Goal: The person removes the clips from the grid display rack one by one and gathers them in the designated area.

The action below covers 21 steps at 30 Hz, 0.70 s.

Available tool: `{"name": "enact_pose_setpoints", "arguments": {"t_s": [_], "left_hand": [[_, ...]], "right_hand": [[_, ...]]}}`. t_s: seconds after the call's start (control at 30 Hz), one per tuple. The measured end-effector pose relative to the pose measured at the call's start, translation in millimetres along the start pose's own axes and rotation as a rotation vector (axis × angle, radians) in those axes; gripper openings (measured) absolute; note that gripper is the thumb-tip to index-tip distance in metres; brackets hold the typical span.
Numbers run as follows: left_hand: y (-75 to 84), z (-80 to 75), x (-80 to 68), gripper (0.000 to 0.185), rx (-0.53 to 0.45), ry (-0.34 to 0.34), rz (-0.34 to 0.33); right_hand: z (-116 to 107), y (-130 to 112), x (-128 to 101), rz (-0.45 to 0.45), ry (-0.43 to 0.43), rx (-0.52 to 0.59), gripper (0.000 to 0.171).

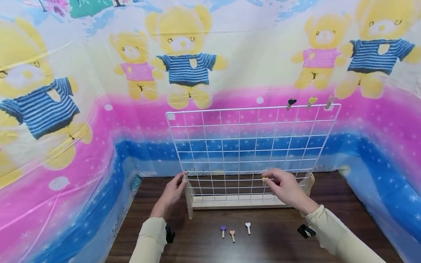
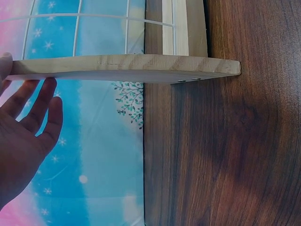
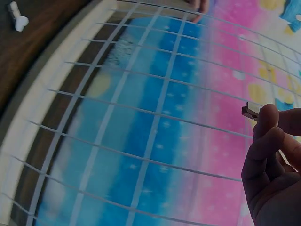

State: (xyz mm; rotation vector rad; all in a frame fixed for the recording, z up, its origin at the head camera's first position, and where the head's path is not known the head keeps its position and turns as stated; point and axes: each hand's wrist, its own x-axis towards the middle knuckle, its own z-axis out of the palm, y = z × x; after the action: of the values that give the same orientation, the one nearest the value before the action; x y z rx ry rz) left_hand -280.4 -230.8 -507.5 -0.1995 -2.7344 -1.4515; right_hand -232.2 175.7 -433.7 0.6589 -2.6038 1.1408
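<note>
Three clips (image 1: 310, 100) are fixed on the grid's (image 1: 250, 146) top wire; three more (image 1: 232, 233) lie on the table (image 1: 279, 241). Right hand (image 1: 287, 190) pinches a yellow clip (image 1: 264, 179) at a lower wire. Left hand (image 1: 171, 193), fingers straight, steadies the wooden stand (image 2: 127, 68).

Head looks down; wrists close — sharing wire grid (image 1: 250, 146).

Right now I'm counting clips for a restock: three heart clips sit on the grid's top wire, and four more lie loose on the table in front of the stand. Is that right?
Not quite. Only three loose clips lie on the table: purple, orange and white, as the head view shows. The three on the grid's top wire are right: black, yellow, pink.
</note>
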Motion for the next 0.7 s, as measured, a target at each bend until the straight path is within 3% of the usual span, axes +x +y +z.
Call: {"name": "enact_pose_setpoints", "arguments": {"t_s": [0.23,0.53,0.7], "left_hand": [[-0.6,1.0,0.7,0.036,-0.001,0.011,0.012],[-0.8,0.6,0.8,0.038,-0.004,0.003,0.015],[-0.5,0.9,0.9,0.036,0.002,0.005,0.006]], "right_hand": [[30.5,30.9,-21.9,0.106,-0.053,-0.016,0.013],[68.3,72.2,-47.1,0.05,-0.086,-0.006,0.007],[82.7,85.6,-57.5,0.136,-0.156,0.072,0.007]]}}
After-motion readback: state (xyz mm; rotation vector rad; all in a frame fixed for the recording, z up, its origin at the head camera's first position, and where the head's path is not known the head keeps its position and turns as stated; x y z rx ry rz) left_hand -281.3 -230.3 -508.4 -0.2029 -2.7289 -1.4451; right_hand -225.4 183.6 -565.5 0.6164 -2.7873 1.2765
